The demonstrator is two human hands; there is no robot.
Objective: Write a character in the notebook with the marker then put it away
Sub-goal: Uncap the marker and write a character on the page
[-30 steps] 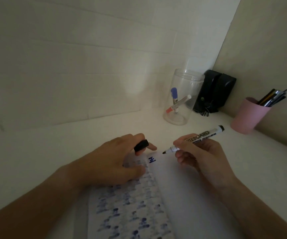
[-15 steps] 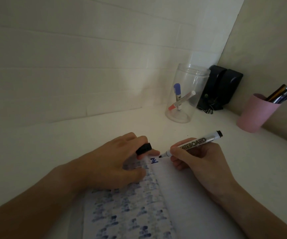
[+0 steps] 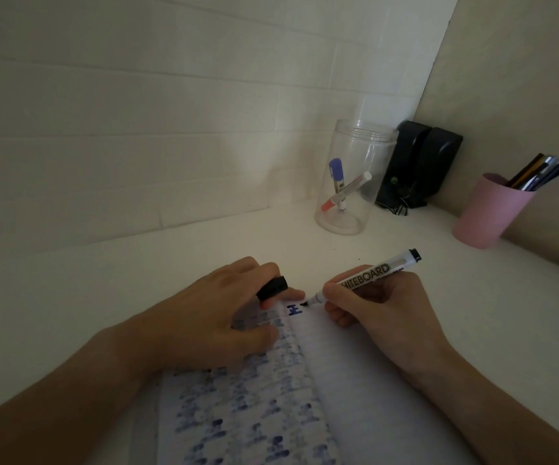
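An open notebook [image 3: 348, 391] lies on the white desk, its left page full of blue marks. A blue "H" [image 3: 294, 310] sits at the top of the right page. My right hand [image 3: 382, 307] grips a white whiteboard marker [image 3: 368, 280], uncapped, its black tip touching the page just right of the "H", where a small black mark shows. My left hand [image 3: 211, 320] presses flat on the left page and pinches the marker's black cap [image 3: 272, 287] between its fingers.
A clear jar [image 3: 355, 177] with two markers inside stands at the back near the wall corner. Two black boxes [image 3: 419, 162] sit beside it. A pink cup [image 3: 487, 211] of pens stands at the right against the side wall.
My right hand has lowered the marker from above the page until its tip touches the paper beside the "H". My left hand has stayed on the notebook with the cap.
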